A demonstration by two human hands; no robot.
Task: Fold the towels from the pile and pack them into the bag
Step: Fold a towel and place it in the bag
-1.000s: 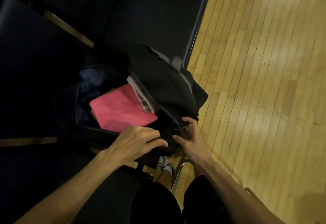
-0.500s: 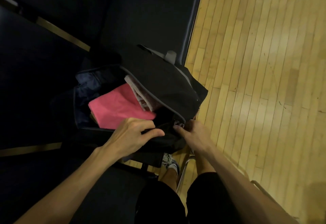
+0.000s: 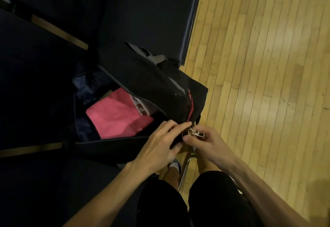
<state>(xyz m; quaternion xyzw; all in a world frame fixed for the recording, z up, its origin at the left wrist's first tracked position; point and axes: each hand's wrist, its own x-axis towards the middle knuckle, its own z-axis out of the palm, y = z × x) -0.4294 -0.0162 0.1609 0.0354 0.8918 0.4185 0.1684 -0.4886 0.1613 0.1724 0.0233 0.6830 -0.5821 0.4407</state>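
Observation:
A black bag [image 3: 160, 85] lies open on dark seats, its flap leaning over the opening. Inside lies a folded pink towel [image 3: 117, 116], with a pale folded towel [image 3: 141, 106] half hidden under the flap beside it. My left hand [image 3: 160, 144] grips the bag's near corner, fingers curled on the fabric. My right hand [image 3: 205, 141] pinches the bag's corner right beside a silver metal clip [image 3: 196, 133]. Both hands meet at that corner.
Dark padded seats [image 3: 142, 12] surround the bag on the left and behind. A wooden plank floor [image 3: 259, 66] spreads to the right. My legs in black shorts and a white shoe [image 3: 174, 165] show below, with a chrome chair leg [image 3: 185, 169] between them.
The bag's flap has been pulled further over the opening, hiding more of the pale towel. Both hands have shifted together to the corner, and the silver clip has come into sight.

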